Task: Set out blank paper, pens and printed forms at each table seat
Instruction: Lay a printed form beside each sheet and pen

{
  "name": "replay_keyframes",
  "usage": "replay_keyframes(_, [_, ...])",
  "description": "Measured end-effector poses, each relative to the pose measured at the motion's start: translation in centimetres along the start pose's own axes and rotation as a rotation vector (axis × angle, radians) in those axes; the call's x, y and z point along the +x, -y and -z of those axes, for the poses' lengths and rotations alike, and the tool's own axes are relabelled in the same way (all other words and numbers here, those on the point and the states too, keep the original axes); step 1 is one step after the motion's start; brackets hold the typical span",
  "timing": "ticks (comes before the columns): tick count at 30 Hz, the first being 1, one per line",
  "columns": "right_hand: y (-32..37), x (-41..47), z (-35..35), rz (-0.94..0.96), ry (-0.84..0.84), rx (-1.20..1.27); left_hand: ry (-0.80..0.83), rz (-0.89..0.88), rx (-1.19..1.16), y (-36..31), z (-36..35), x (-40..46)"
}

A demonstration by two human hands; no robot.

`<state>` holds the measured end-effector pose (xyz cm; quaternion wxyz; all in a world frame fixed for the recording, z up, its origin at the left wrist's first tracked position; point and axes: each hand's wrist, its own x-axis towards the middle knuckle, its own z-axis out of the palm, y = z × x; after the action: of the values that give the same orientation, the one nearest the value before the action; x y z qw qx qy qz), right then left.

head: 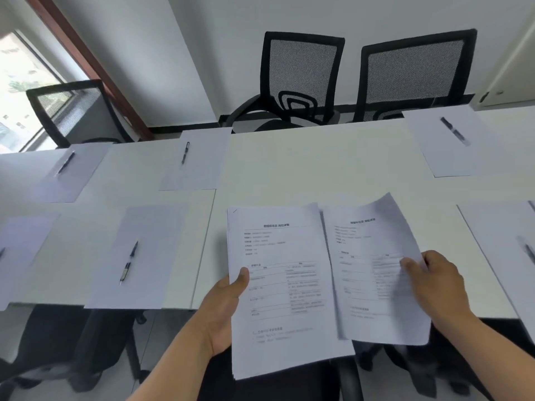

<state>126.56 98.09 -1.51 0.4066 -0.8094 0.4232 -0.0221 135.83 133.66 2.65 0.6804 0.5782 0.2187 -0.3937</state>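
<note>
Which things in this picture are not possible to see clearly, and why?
Head view only:
- Text on the printed forms: too blurred to read.
- Sheet count in the left hand's stack: edges too fine.
- Pen at the right edge: cut off by the frame.
- Right hand's fingers under its form: hidden by the paper.

The table is white, as are the blank sheets on it. The pens are black with clear sections. The printed forms are white with grey-black text and ruled lines. At upper centre, the chairs are black with speckled grey mesh backs.
</note>
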Motion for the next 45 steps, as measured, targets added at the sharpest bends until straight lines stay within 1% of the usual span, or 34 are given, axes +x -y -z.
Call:
replay_keyframes(7, [-1.0,1.2,0.3,-0.017,-0.018,-0.045,-0.008,0.001,-0.003,-0.1,0.2,0.2])
replay_keyframes(16, [-1.7,2.6,-0.7,0.029,-0.004,-0.074,-0.034,0.015,0.027,0.1,0.8,0.1])
replay_keyframes(21, [-2.2,3.3,-1.0,0.065,-0.003,-0.133,-0.019,0.008,0.042,-0.2,0.5,-0.1])
replay_keyframes(27, [-2.3,3.7,-0.8,0.058,0.011,-0.195,0.025,-0.004,0.062,-0.8,0.2,-0.5])
replay_keyframes(30, [-2.0,3.3,-0.7,0.049,-0.033,-0.256,0.042,-0.007,0.049,-1.0,0.3,-0.5])
replay_keyframes(31, [-2.3,3.3,-0.8,0.061,-0.070,-0.304,0.047,-0.010,0.047,-1.0,0.2,-0.6])
replay_keyframes(33, [-2.7,3.3,-1.1,0.168,-0.131,-0.375,0.050,-0.022,0.044,-1.1,0.1,-0.9])
replay_keyframes(34, [-2.2,3.0,-1.2,0.223,-0.135,-0.370,0.053,-0.029,0.043,-1.1,0.0,-1.1])
replay_keyframes(35, [-1.3,2.7,-1.3,0.269,-0.107,-0.314,0.058,-0.033,0.039,-1.1,0.0,-1.3])
replay_keyframes(36, [0.1,1.8,-1.3,0.306,-0.045,-0.231,0.059,-0.039,0.036,-1.1,0.0,-1.6])
replay_keyframes(38, [2.8,-0.7,-1.4,0.350,0.135,-0.088,0.057,-0.055,0.038,-1.2,-0.2,-2.3])
replay_keyframes(40, [5.3,-3.8,-1.3,0.301,0.365,0.060,0.057,-0.076,0.033,-1.4,-0.1,-3.2])
replay_keyframes(41, [6.3,-5.2,-1.3,0.275,0.444,0.153,0.060,-0.082,0.027,-1.5,0.0,-3.7])
replay_keyframes(43, [7.6,-7.5,-1.5,0.239,0.505,0.290,0.070,-0.094,0.017,-1.5,0.3,-4.4])
replay_keyframes(45, [8.4,-9.3,-1.6,0.200,0.531,0.339,0.075,-0.107,0.013,-1.5,0.7,-5.1])
